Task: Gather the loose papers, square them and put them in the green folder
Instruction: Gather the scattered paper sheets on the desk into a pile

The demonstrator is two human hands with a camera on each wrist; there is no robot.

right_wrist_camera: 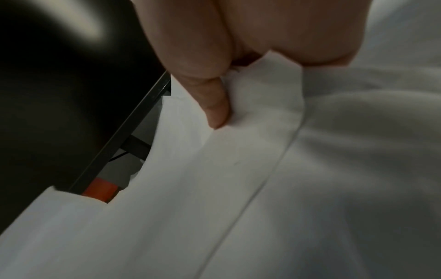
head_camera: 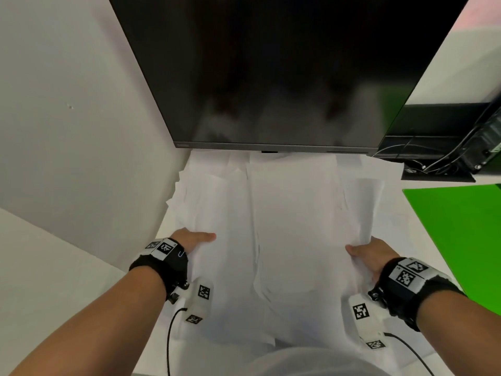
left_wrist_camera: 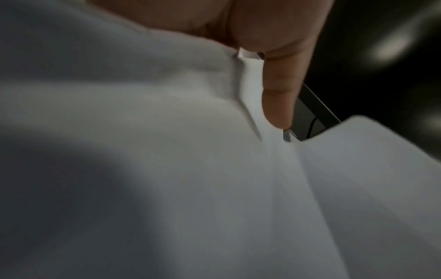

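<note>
A loose, uneven pile of white papers (head_camera: 292, 226) lies spread on the desk below the monitor, with sheets fanned out at the far left and right. My left hand (head_camera: 193, 240) holds the pile's left edge, thumb on top and fingers hidden beneath. My right hand (head_camera: 371, 253) holds the right edge the same way, where a few sheets curl upward. The left wrist view shows my left thumb (left_wrist_camera: 279, 98) lying on the papers (left_wrist_camera: 214, 169). In the right wrist view my right thumb (right_wrist_camera: 212, 102) pinches the sheets (right_wrist_camera: 238, 169). The green folder (head_camera: 461, 226) lies flat to the right.
A large dark monitor (head_camera: 284, 77) hangs close over the far end of the papers. Black equipment with cables (head_camera: 461, 150) sits at the right behind the folder. A white wall (head_camera: 67, 131) closes off the left. An orange object (right_wrist_camera: 100, 188) shows under the monitor.
</note>
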